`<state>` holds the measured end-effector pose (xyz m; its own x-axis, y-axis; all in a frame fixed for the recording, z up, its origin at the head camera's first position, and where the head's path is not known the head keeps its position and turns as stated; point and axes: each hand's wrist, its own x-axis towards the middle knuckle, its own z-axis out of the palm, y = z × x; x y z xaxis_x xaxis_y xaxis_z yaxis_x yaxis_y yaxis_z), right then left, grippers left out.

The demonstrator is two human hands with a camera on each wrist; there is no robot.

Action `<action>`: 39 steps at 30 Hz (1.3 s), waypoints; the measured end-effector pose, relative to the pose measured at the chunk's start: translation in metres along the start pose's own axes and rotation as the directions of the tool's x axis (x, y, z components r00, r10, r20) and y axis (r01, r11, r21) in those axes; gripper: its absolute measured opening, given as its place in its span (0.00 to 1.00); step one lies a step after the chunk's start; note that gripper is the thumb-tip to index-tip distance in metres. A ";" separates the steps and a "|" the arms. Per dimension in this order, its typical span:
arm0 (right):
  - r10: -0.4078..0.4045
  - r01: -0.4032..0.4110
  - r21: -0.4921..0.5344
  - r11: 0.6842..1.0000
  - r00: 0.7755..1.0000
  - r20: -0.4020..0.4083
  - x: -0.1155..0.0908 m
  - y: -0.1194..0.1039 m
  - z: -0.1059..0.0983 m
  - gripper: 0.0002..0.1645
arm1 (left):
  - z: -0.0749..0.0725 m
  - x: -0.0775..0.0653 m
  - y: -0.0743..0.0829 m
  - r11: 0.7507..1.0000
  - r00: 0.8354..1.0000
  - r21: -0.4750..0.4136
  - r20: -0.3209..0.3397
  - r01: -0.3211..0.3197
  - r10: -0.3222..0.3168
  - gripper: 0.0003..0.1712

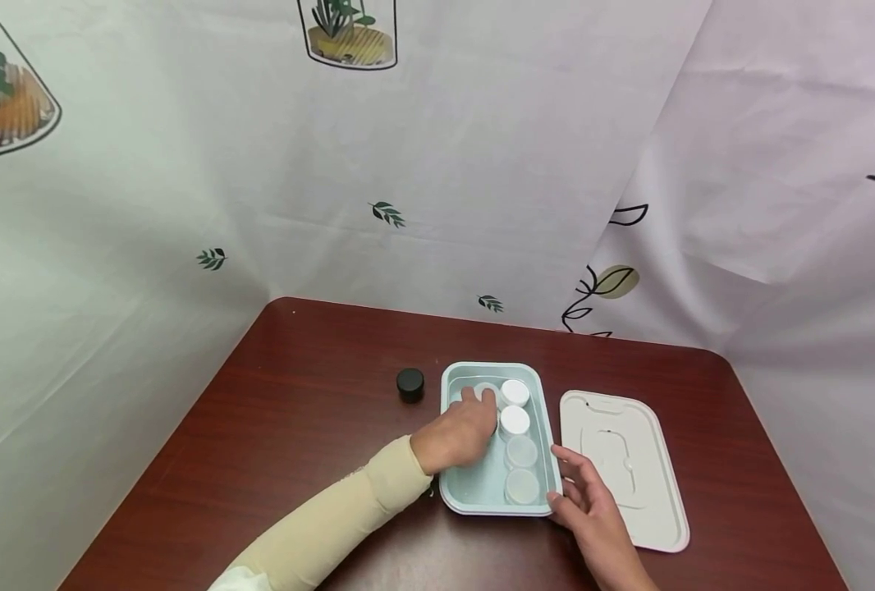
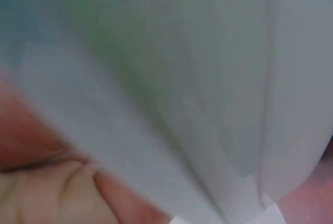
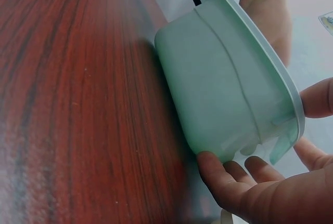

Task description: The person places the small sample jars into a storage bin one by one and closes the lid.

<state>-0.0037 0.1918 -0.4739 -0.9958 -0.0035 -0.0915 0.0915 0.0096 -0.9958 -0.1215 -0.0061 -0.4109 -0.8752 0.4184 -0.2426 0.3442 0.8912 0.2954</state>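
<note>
A pale blue-green plastic tub [image 1: 482, 497] sits on the table. My left hand [image 1: 458, 431] reaches down into its far left part, fingers bent downward beside a pale round lid [image 1: 486, 389]. What lies under that palm is hidden, and I cannot tell whether the fingers hold anything. Along the tub's right side stand small round containers: two with white lids [image 1: 515, 422] and two translucent ones [image 1: 522, 486]. My right hand [image 1: 588, 505] grips the near right corner, thumb and fingers on rim and wall. The tub's wall [image 2: 208, 78] fills most of the left wrist view, blurred.
A small black round container [image 1: 410, 384] stands on the dark red wooden table [image 1: 319, 394], left of the tub. The white lid [image 1: 659, 501] lies flat at the right, close by my right hand. Behind the table hangs a white printed cloth [image 1: 482, 180].
</note>
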 end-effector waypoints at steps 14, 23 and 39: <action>-0.012 0.012 -0.008 1.000 1.000 -0.002 0.000 -0.001 0.000 0.34 | -0.039 -0.013 -0.034 0.942 0.990 -0.331 -0.141 -0.059 0.012 0.28; 0.030 -0.031 -0.032 0.999 0.999 -0.034 0.000 -0.003 0.003 0.35 | -0.057 -0.012 -0.081 0.742 0.974 -0.660 -0.222 -0.121 -0.040 0.28; 0.068 -0.069 -0.024 0.997 0.996 -0.051 -0.002 -0.003 0.003 0.35 | -0.035 0.010 -0.167 0.528 0.987 -0.849 -0.111 -0.035 -0.113 0.34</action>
<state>-0.0021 0.1885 -0.4703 -0.9862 0.0482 -0.1586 0.1603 0.0336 -0.9865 -0.1994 -0.1564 -0.4306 -0.9409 0.2928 -0.1704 -0.0762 0.3073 0.9486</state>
